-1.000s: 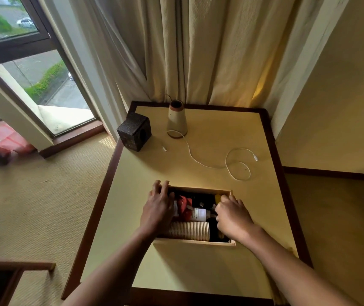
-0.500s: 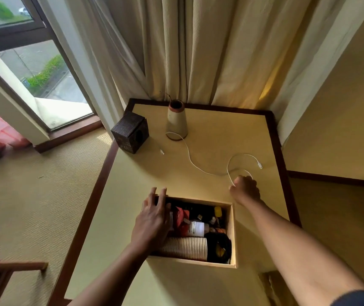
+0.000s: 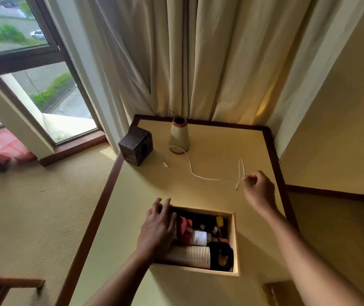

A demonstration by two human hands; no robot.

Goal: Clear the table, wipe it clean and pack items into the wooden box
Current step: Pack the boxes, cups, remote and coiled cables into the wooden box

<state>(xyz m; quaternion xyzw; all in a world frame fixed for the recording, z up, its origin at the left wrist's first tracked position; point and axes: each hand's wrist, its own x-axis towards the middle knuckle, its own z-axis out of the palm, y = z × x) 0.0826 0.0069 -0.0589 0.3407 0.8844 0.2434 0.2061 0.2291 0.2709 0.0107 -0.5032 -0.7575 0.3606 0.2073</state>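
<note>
Head view: right hand [image 3: 258, 188] pinches a loop of the thin white cable [image 3: 198, 176] near the table's [image 3: 220, 149] right edge. Left hand [image 3: 159, 226], fingers flat, steadies the pale wooden box [image 3: 235, 239] at near middle. One cable, probably featherlight and floppy, best gathered in coils. One dark cube [image 3: 135, 145] and one cream cone [image 3: 178, 135] stand at the far edge.

The wooden box [image 3: 235, 239] is pale smooth wood, the cups [image 3: 189, 256] ribbed paper, the table [image 3: 132, 217] matt, the curtain [image 3: 198, 62] cloth.
</note>
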